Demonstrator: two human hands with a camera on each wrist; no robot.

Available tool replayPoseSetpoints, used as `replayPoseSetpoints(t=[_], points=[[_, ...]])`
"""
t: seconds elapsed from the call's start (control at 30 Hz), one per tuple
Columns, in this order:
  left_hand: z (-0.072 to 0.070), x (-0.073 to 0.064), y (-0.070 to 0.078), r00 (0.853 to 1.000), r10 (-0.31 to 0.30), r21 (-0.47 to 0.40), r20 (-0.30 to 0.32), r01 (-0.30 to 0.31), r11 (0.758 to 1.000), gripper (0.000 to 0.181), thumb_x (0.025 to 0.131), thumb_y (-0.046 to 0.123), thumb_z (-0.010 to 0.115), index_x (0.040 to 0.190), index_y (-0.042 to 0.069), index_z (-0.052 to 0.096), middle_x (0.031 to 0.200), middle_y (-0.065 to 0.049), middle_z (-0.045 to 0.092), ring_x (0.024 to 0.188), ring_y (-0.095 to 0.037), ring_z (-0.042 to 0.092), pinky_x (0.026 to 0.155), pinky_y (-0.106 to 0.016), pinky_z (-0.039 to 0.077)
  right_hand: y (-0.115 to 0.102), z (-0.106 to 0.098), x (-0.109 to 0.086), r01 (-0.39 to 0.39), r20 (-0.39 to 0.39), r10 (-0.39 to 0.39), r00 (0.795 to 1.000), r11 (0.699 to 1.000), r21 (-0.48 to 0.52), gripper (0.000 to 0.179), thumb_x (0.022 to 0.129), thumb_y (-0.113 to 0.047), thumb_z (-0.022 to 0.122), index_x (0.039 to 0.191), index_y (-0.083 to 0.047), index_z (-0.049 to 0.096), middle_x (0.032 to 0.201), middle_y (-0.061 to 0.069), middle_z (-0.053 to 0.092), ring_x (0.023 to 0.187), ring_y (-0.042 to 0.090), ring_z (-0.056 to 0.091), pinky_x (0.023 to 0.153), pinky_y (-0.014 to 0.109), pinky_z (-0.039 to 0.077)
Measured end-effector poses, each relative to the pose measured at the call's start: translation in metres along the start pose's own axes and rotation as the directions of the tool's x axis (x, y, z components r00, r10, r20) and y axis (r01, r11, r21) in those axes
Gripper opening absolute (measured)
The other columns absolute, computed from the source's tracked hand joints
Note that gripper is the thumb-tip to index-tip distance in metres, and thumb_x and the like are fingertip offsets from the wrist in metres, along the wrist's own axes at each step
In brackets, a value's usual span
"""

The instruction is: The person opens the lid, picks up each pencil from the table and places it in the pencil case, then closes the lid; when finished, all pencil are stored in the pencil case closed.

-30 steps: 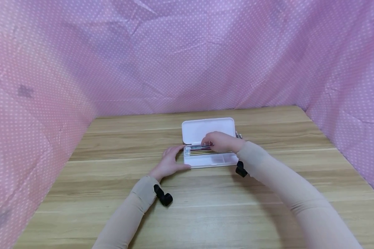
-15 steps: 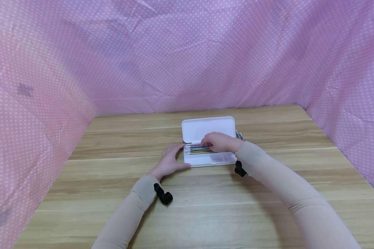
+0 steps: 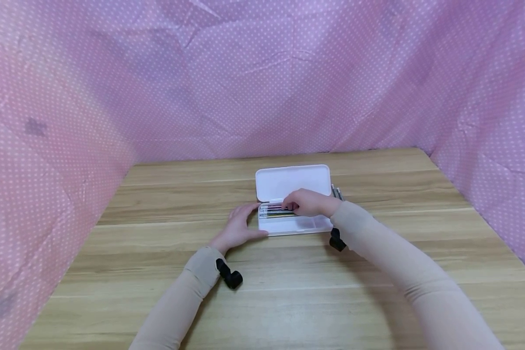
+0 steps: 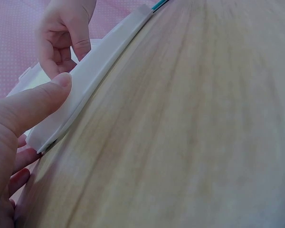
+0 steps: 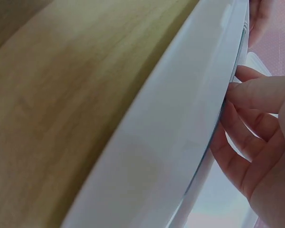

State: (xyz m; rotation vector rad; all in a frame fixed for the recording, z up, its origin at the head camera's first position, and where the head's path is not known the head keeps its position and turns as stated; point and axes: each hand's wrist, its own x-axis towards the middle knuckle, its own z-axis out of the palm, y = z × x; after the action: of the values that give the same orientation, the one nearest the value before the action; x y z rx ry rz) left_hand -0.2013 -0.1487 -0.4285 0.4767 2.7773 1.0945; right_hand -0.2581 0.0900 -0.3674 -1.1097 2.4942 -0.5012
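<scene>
A white pencil case (image 3: 288,225) lies on the table with its lid (image 3: 282,181) raised at the back. Several thin pencils (image 3: 270,212) lie lengthwise in its rear compartment, their pale ends at the left. My left hand (image 3: 238,224) holds the case's left end, thumb at the front edge and fingers at the back corner. Over the middle of the compartment, my right hand (image 3: 308,202) reaches in with bent fingers. The right wrist view shows its thumb and fingertips pinching a dark pencil (image 5: 198,166) along the case. The palm and wrist cover the pencils' right ends.
More pencils (image 3: 337,191) lie on the table just right of the lid, partly behind the right wrist. The wooden table (image 3: 271,301) ends at a pink dotted cloth (image 3: 262,87) at the back and sides.
My right hand has shifted slightly toward the front of the case, and the pencils under its fingers lie differently. The left hand stays in place on the case.
</scene>
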Motion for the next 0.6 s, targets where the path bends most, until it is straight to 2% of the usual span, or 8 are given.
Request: replayPoseSetpoints(t=[0.3,0.6], points=[[0.0005,0.0012,-0.0015,1.0,0.004,0.006,-0.002,-0.004,1.0,0.086,0.07,0.04,0.082,0.142,0.016,0.042,0.145,-0.007,0.042,0.137,-0.027,0.03,0.116,-0.046,0.011,-0.0012,-0.0006,-0.0002,-0.018,0.008,0.017,1.0,0.999,0.031,0.037,0.084,0.012,0.05,0.114,-0.003,0.066,0.1,0.008,0.066,0.09,0.016,0.056,0.088,0.033,0.049],[-0.0001,0.001,-0.0008,1.0,0.013,0.009,-0.011,-0.013,1.0,0.085,0.069,0.037,0.083,0.141,0.015,0.043,0.145,-0.008,0.043,0.137,-0.029,0.031,0.116,-0.048,0.011,0.0037,0.0003,-0.0026,-0.017,-0.024,0.018,1.0,0.999,0.042,0.035,0.085,0.009,0.053,0.115,-0.004,0.066,0.1,0.007,0.066,0.088,0.015,0.056,0.086,0.033,0.049]])
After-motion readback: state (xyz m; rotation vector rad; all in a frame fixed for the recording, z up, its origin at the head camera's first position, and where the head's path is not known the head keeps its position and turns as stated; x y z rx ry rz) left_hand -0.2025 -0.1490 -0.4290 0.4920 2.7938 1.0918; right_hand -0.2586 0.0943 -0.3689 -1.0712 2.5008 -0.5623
